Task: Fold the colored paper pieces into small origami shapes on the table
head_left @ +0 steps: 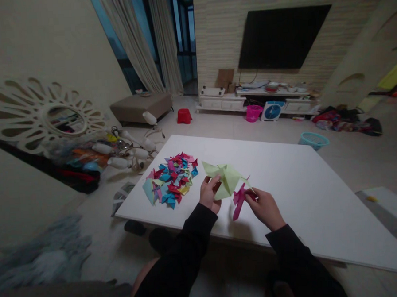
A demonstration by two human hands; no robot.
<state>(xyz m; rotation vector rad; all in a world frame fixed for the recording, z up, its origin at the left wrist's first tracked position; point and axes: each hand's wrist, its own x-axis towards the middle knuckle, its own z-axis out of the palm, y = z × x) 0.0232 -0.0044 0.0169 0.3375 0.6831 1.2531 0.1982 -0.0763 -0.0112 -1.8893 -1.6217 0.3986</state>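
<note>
Black sleeves (184, 255) cover both my forearms, which angle over the near edge of a white table (303, 183). My left hand (208, 195) grips a light green paper bird (231, 178) by its left side, thumb across the front, holding it up above the tabletop. My right hand (266, 208) pinches a piece of magenta folded paper (238, 203) between thumb and fingertips, just below the bird's narrow right-hand points. Whether those fingers also catch one of the green points I can't tell; the two papers overlap from where I look.

That overlap is where I'd expect trouble. If a green point is caught in my right pinch, pulling my hands apart could tear it or drag a fold open. Too firm a thumb on the left would probably crease the bird's body, since thin paper takes a dent easily. A loose pinch, on the other hand, might let the magenta piece slip and drop to the table beneath it.

To the left of my left hand lies a pile of small folded papers (173, 178), near but apart from it. A careless sweep of that wrist could scatter them, some perhaps over the edge.
</note>
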